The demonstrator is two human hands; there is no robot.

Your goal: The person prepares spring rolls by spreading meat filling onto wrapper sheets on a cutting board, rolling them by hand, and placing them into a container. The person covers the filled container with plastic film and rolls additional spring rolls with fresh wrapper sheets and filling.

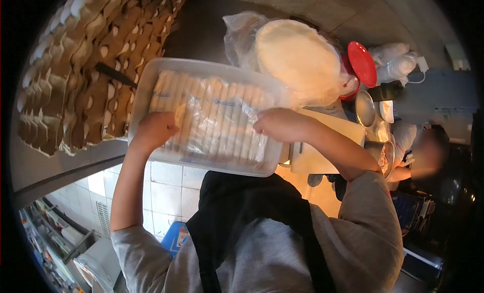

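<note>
A translucent plastic tub (212,66) lies before me, holding a row of pale rolls (222,124) that look like uncooked spring rolls. Clear plastic film (196,109) with small blue print is spread over the rolls. My left hand (157,130) is closed at the tub's left side, its fingers pinching the edge of the film. Over the right side, my right hand (282,124) is also closed, its fingertips on the film near the rolls' ends. The exact grip of both hands is partly hidden.
Stacked egg trays (96,66) rise at the left. Behind the tub sits a large round stack of pale wrappers (297,53) in plastic. A white cutting board (327,136), a red plate (362,64) and a metal bowl (365,109) are at the right, with another person (403,141) beyond.
</note>
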